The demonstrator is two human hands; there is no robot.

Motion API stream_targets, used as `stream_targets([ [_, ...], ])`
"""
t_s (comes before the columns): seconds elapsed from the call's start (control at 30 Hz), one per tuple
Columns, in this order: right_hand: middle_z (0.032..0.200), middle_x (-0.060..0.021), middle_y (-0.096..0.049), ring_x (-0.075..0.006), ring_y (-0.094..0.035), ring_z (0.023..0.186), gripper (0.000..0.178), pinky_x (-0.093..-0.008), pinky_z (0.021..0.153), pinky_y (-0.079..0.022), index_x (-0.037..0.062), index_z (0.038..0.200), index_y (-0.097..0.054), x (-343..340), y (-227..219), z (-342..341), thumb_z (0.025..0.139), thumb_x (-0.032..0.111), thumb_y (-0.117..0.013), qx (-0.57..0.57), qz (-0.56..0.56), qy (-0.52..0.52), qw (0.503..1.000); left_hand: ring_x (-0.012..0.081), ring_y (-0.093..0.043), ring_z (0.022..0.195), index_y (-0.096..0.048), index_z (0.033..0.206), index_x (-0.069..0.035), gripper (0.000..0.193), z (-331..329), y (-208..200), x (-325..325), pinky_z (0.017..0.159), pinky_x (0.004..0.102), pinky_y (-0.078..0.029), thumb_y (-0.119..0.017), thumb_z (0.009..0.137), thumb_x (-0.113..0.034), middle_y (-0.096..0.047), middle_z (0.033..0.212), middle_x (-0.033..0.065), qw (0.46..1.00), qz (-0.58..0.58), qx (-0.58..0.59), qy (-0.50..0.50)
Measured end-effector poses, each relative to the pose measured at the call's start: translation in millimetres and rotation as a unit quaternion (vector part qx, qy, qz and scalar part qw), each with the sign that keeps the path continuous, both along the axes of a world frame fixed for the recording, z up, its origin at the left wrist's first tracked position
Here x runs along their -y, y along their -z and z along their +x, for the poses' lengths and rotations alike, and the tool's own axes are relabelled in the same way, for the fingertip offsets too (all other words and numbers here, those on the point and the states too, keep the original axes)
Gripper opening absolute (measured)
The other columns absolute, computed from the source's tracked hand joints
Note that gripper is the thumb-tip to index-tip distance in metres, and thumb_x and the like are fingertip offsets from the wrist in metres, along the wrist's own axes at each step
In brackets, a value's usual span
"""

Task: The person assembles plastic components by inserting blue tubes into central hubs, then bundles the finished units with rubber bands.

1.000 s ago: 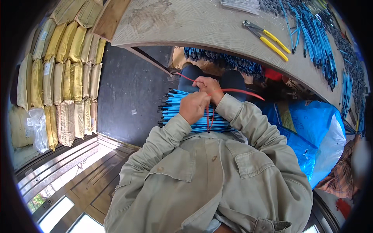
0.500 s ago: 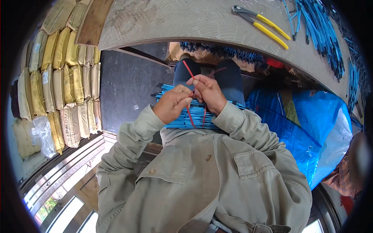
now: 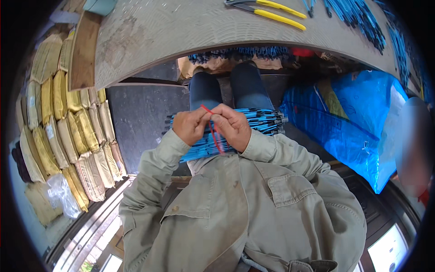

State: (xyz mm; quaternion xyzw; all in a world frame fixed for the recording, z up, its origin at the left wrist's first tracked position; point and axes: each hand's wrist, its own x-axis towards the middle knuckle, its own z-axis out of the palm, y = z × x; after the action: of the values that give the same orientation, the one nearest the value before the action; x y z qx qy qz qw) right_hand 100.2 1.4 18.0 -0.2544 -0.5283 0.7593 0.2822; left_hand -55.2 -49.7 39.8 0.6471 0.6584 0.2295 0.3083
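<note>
Across my lap lies a bundle of thin blue rods with black ends point(image 3: 260, 120), which look like cable pieces. A red string point(image 3: 212, 132) runs over the bundle, and a short end of it sticks up between my hands. My left hand point(image 3: 188, 127) is closed, pinching the string just above the rods. Close against it, my right hand point(image 3: 234, 128) also pinches the string between thumb and fingers. Both hands hide the middle of the bundle and any knot there.
A worktop point(image 3: 181, 31) curves ahead of me, bearing yellow-handled pliers point(image 3: 280, 17) and loose blue rods point(image 3: 358, 22). Wrapped packages point(image 3: 59, 99) are stacked at the left beside a clear plastic bag point(image 3: 63, 195). A large blue plastic sack point(image 3: 349, 122) stands at the right.
My hands have come closer together and lower over the bundle. The string's raised end now shows much shorter. The view has shifted, so the worktop and pliers appear higher and further left.
</note>
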Motion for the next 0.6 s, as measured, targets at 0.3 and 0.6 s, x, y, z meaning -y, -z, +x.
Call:
stream_targets([
  [0.3,0.068,0.0042,-0.046,-0.0017,-0.036,0.055,0.016,-0.0181,0.049,-0.030,0.0023,0.098,-0.056,1.2,-7.3,-11.6,0.093,0.012,-0.044,-0.178,-0.128,-0.080,0.972,0.0351,-0.057,0.064,-0.055,0.083,-0.007,0.011,-11.6,10.9,-12.7,0.049,0.0416,-0.043,-0.053,0.079,-0.017,-0.056,0.070,0.0143,0.984,0.068,-0.154,0.053],
  [0.6,0.066,0.0044,-0.044,-0.0030,-0.036,0.055,0.016,-0.0198,0.051,-0.032,0.0031,0.098,-0.058,10.6,11.0,18.0,0.092,0.014,-0.047,-0.197,-0.263,-0.078,0.941,0.0393,-0.054,0.070,-0.049,0.075,-0.005,0.021,17.7,15.9,-26.2,0.056,0.0460,-0.042,-0.047,0.085,-0.024,-0.055,0.078,0.0186,0.989,-0.075,-0.122,0.037],
])
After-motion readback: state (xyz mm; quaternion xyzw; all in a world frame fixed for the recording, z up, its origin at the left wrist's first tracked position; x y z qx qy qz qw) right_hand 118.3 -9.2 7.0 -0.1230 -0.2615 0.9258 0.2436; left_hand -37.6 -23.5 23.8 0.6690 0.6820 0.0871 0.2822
